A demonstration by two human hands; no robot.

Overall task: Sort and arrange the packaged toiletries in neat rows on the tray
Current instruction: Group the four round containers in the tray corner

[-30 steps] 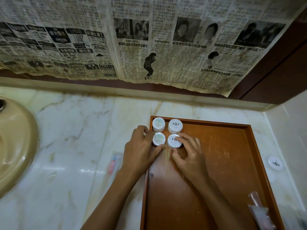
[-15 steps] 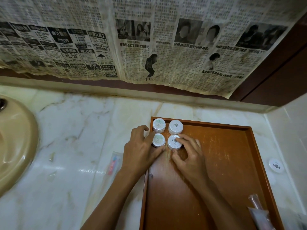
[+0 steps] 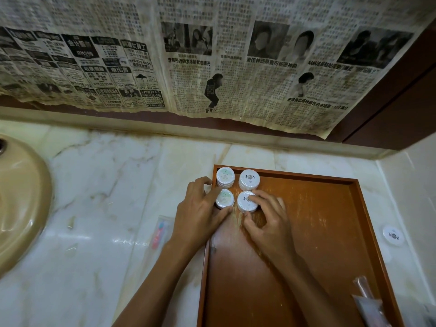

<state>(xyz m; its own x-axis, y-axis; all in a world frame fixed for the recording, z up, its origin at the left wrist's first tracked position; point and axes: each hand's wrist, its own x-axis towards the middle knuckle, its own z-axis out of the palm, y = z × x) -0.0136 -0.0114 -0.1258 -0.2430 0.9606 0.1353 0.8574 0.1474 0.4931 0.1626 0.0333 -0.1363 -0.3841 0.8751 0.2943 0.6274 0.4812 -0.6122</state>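
**Four round packs at tray's far-left corner**

Wooden tray (image 3: pixel 330 232) on marble counter (image 3: pixel 106 208), taken as landmark. In tray's far-left corner: four round wrapped toiletry packs in a two-by-two block. Far row: green-label pack (image 3: pixel 225 177) against left wall, crest-label pack (image 3: pixel 249 180) just beside it. Near row: second green-label pack (image 3: pixel 224 198), second crest-label pack (image 3: pixel 246 202), close together but not clearly touching.

Left hand (image 3: pixel 200 215) across tray's left wall, fingers curled round near green-label pack, thumb at its near edge, index finger on its left side. Right hand (image 3: pixel 269 220) inside tray, pinching near crest-label pack: fingertip on its top, thumb at its near side.

At tray's near-right corner: clear sachets (image 3: pixel 368 303), contents unclear. Left of tray, on counter: clear packet with red and blue item (image 3: pixel 160 232). Right of tray: lone round crest-label pack (image 3: pixel 392 236). Far left of tray: beige basin (image 3: pixel 21 208). Beyond tray, on wall: newspaper sheets (image 3: pixel 188 55).
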